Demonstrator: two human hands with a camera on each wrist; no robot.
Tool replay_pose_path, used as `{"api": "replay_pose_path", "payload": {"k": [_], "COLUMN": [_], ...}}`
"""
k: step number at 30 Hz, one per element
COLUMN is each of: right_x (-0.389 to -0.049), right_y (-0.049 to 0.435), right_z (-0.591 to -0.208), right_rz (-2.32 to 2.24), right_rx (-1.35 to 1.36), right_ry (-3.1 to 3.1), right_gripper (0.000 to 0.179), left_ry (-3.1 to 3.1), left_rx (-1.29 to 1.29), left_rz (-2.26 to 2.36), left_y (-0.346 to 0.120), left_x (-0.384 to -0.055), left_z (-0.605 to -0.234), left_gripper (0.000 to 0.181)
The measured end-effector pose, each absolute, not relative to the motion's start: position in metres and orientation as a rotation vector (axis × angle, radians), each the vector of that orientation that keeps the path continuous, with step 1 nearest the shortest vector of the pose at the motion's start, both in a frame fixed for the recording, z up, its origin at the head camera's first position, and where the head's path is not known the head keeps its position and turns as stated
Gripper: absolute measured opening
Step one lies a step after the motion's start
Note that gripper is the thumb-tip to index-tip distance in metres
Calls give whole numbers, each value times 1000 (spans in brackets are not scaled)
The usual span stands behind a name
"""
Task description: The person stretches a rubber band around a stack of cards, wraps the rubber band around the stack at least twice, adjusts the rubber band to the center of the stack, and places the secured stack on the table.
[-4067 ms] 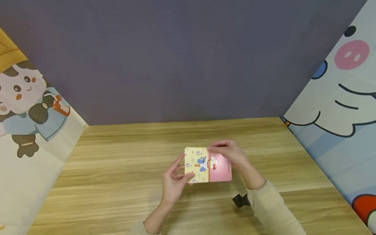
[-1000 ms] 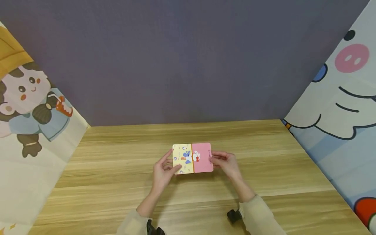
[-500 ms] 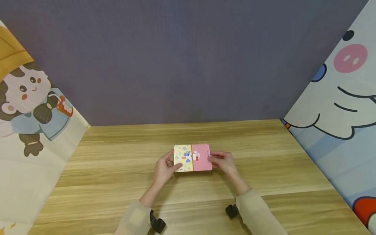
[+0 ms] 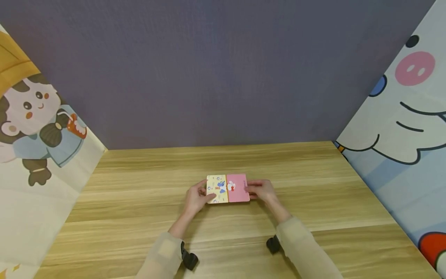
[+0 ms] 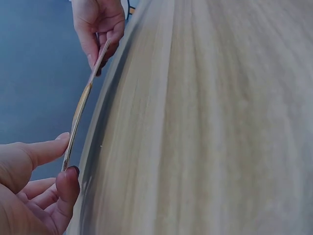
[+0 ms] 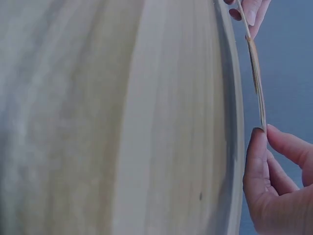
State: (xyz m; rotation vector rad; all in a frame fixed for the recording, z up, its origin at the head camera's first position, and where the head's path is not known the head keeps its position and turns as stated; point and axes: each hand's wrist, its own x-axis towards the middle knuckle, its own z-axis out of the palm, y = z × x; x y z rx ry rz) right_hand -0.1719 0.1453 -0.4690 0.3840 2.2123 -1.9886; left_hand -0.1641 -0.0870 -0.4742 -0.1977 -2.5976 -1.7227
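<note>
A small thin notebook (image 4: 238, 190) has a yellow patterned half with a blue dog and a pink half with a white rabbit. An orange band (image 4: 227, 188) crosses its middle. My left hand (image 4: 196, 198) pinches the yellow end, thumb on top and fingers beneath. At the pink end, my right hand (image 4: 262, 190) pinches the short edge the same way. Both wrist views show the notebook edge-on, with its thin layers between the fingertips of my left hand (image 5: 41, 181) and my right hand (image 6: 279, 181). Its underside is hidden in the head view.
Below the hands spreads a wood-grain table (image 4: 139, 217). A dark grey panel (image 4: 216, 73) rises at its back edge, and cartoon-printed walls (image 4: 400, 128) flank it. Black wrist cameras (image 4: 189, 260) sit on the beige sleeves (image 4: 306, 248).
My right hand has gone from the top edge by the band to the pink end. The notebook has shifted left, then sunk a little towards the table in both hands.
</note>
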Motion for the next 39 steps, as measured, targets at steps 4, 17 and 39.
{"api": "replay_pose_path", "payload": {"k": [4, 17, 39], "right_x": [-174, -175, -166], "right_y": [145, 145, 155], "right_z": [-473, -477, -464], "right_rz": [-1961, -1909, -1790], "right_rx": [388, 412, 399], "right_ry": [2205, 2222, 2411], "right_gripper": [31, 29, 24], "left_ry": [-2634, -2680, -2587], "left_rx": [-196, -207, -91], "left_rz": [-1703, -1652, -1792], "left_y": [-87, -89, -95], "left_x": [-166, -169, -161], "left_z": [-479, -484, -484], "left_gripper": [62, 58, 37]}}
